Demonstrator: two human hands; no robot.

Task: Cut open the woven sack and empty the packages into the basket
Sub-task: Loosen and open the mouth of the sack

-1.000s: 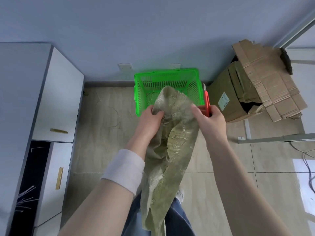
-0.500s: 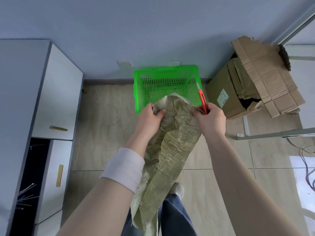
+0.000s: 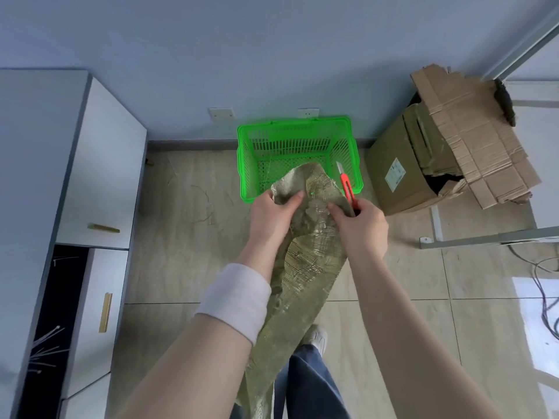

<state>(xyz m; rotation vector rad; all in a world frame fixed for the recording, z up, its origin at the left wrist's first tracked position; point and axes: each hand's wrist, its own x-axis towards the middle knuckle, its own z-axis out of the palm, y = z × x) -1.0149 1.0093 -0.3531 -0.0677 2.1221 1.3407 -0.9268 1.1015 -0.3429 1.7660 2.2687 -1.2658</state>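
Head cam, looking down. I'm holding the sack up in front of me w/ both hands. It's a dull olive-green woven bag, limp and creased, w/ scuffed pale streaks across the weave. It hangs flat from my hands down past my knees to the bottom of the frame. Can't tell if anything's inside it.

My left hand has its fingers curled round a bunch of fabric at the top edge, thumb on the near side. There's a white wristband on that forearm. My right hand pinches the fabric just beside it. It also grips a red cutter, w/ the handle in my fist. The blade is out and points up and away from me.

The sack's top end pokes over the near rim of the green basket. The basket is plastic mesh and sits on the tile floor against the wall, under two sockets. Through the mesh I see only its bottom.

Right of the basket is a torn cardboard box w/ its flaps splayed open. On the left is a white cabinet w/ gold handles. Cables lie on the floor at far right. My shoe shows beside the hanging sack.
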